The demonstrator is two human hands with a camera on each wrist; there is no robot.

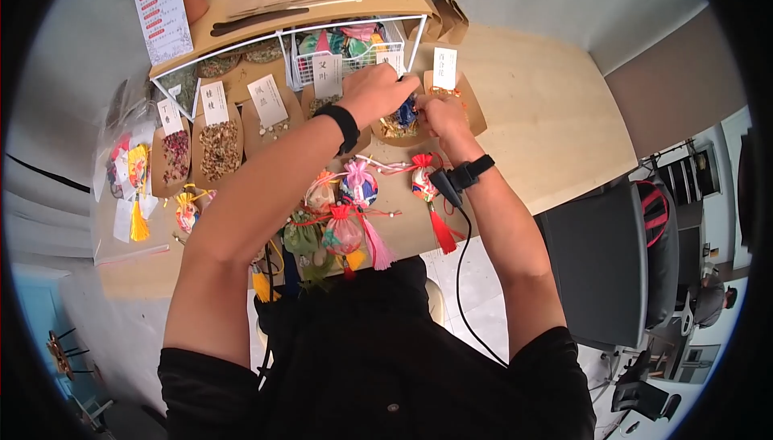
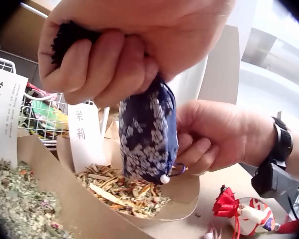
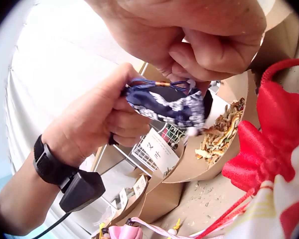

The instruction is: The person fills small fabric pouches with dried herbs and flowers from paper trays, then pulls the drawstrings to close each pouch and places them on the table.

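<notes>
A navy drawstring pouch with white blossoms [image 2: 148, 130] hangs over a brown paper tray of dried herbs [image 2: 187, 203]. My left hand [image 2: 107, 59] grips one end of it, and a dark tuft sticks out of the curled fist. At the pouch's other end, my right hand [image 3: 214, 42] has its fingers curled, pinching by the blue cord [image 3: 162, 83]; the fingertips are partly hidden. A small white bead [image 2: 164, 179] dangles at the pouch's edge. In the head view both hands, left [image 1: 377, 92] and right [image 1: 444, 116], work close together above the trays.
More labelled herb trays [image 1: 220, 148] line the table [image 1: 539, 110] to the left. Several tasselled sachets, including a red one [image 1: 423, 178] and a pink one [image 1: 360, 181], lie nearer my body. A white wire basket [image 1: 302, 70] of fabric pouches stands behind, below a wooden shelf [image 1: 233, 33].
</notes>
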